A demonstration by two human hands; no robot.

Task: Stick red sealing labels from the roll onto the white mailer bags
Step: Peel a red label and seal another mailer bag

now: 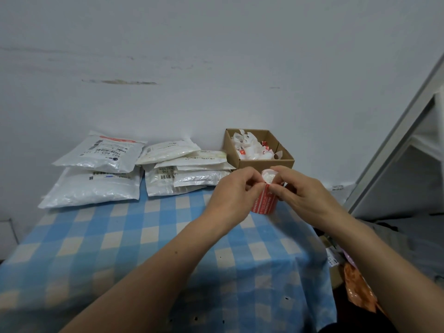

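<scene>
Red label roll (264, 200), right of centre, is pinched by left hand (236, 191) and right hand (302, 191), apparently peeling a label; one mailer bag (101, 155) at centre left bears a red strip (117, 139), while the neighbouring stack (192, 176) looks unsealed.

A table (120, 248) fills the lower half of the frame, with a wall (216, 68) behind it. At the table's far edge, left of centre, two mailer bags (96, 188) lie one on the other. Just to their right is a pile of smaller bags (182, 169). Right of that pile stands a box (262, 163) with paper scraps (252, 147) in it. In front of the box, the roll of labels (263, 203) is held above the table between the left hand (233, 193) and the right hand (305, 191). A shelf frame (396, 145) rises at the right edge.
</scene>
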